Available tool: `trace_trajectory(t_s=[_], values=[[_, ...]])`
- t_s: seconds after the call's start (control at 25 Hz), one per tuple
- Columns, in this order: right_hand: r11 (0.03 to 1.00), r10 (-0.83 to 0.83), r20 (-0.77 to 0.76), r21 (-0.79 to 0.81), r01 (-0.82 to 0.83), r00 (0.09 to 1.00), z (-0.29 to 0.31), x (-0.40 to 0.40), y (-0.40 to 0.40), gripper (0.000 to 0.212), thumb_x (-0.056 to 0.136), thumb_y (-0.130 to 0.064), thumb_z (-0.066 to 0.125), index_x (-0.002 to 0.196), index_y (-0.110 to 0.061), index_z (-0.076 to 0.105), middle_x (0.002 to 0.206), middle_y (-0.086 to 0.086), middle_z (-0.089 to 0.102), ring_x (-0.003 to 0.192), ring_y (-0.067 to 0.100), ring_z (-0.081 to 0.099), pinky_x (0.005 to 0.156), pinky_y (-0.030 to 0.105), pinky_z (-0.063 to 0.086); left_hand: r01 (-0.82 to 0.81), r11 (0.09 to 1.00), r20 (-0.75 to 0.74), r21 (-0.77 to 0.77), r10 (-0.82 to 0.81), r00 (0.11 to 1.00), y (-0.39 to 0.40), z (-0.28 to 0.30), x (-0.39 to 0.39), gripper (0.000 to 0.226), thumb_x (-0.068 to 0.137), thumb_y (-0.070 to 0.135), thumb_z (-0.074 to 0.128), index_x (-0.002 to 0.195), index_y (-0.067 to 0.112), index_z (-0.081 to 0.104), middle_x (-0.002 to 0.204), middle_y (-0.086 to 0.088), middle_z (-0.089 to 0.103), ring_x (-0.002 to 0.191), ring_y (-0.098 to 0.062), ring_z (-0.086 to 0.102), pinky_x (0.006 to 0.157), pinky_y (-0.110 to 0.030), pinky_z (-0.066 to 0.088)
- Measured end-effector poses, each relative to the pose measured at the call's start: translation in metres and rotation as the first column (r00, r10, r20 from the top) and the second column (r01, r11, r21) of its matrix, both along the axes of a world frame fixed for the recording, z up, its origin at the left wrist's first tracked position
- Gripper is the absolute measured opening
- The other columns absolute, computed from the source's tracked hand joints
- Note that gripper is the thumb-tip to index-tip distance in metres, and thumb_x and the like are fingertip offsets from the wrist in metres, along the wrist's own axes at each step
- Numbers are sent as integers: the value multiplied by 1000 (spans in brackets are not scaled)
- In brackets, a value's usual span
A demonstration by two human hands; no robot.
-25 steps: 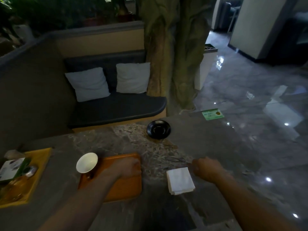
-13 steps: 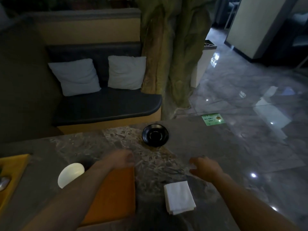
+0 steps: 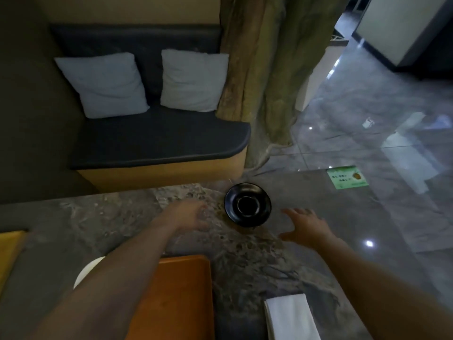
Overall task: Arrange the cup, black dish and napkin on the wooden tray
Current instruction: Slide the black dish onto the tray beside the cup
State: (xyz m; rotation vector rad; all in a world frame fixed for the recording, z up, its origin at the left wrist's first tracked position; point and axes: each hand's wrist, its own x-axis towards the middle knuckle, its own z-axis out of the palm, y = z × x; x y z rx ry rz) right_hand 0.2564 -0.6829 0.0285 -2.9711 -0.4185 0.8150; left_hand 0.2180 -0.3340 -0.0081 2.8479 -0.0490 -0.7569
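A round black dish (image 3: 247,205) sits on the marble table near its far edge. My left hand (image 3: 190,214) hovers just left of it, fingers apart, holding nothing. My right hand (image 3: 305,225) is spread open just right of the dish, also holding nothing. The wooden tray (image 3: 186,295) lies near me, partly under my left forearm. A white cup (image 3: 87,272) shows only as a rim sliver left of that forearm. The folded white napkin (image 3: 290,317) lies at the bottom edge, right of the tray.
A yellow tray corner (image 3: 9,251) pokes in at the left. A green card (image 3: 346,177) lies on the table's far right. Beyond the table are a dark bench (image 3: 157,141) with two pillows, a tree trunk (image 3: 264,82) and glossy floor.
Both hands moved forward, away from the tray and napkin, and now flank the black dish. My view tilted and moved closer to the table; the cup, tray and napkin slid toward the bottom.
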Motion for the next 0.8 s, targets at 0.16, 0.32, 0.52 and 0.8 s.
trace_trajectory(t_s=[0.16,0.32,0.52,0.8], values=[[999,14,6,32,-14,1000,-18,28,10,99,75,-65,65,150,-40,6,160,-2,15,146,31,7,112,58,22,-4,1000,-45,9,4,999,-1,-26,23,90,67,74,57,144,32,36,147,0,45,133,-25,44,105,-45,43],[997,-5,-49,72,8,999,-48,51,17,112,66,-73,66,146,-47,-7,162,-5,-1,146,35,-11,113,67,5,-24,998,-50,-58,21,999,-15,-49,37,105,66,78,57,152,34,17,162,1,22,147,-26,23,118,-50,25],[995,0,-122,97,12,993,-90,67,27,137,43,-84,67,138,-52,-25,160,-5,-19,142,38,-25,109,68,-11,-115,988,-52,-103,110,993,-33,-76,40,128,50,95,51,148,45,-15,163,15,-11,151,-20,-9,120,-53,-1],[989,19,-156,145,3,988,-113,78,23,145,28,-90,62,134,-53,-30,158,-3,-28,139,37,-33,105,69,-18,-212,968,-18,-131,212,977,-58,-90,36,138,36,98,56,139,55,-26,160,13,-24,147,-22,-25,114,-61,-14]])
